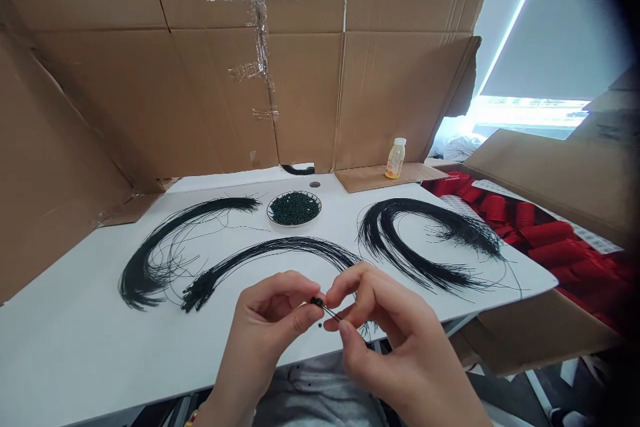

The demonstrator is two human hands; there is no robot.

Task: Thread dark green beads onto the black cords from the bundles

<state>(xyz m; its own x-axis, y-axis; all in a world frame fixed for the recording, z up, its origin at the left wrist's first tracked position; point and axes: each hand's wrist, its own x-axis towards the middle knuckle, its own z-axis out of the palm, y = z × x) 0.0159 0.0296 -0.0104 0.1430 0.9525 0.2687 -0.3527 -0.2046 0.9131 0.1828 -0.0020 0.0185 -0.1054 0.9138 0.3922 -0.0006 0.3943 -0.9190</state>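
Observation:
My left hand pinches a small dark bead between thumb and forefinger near the front edge of the white table. My right hand pinches a thin black cord whose end meets the bead. Another tiny bead shows just below my fingers. Three curved bundles of black cords lie on the table: one at the left, one in the middle, one at the right. A small dish of dark green beads stands at the back centre.
Cardboard sheets wall the table at the back and left. A small yellow bottle stands at the back right. An open carton of red rolls sits to the right of the table.

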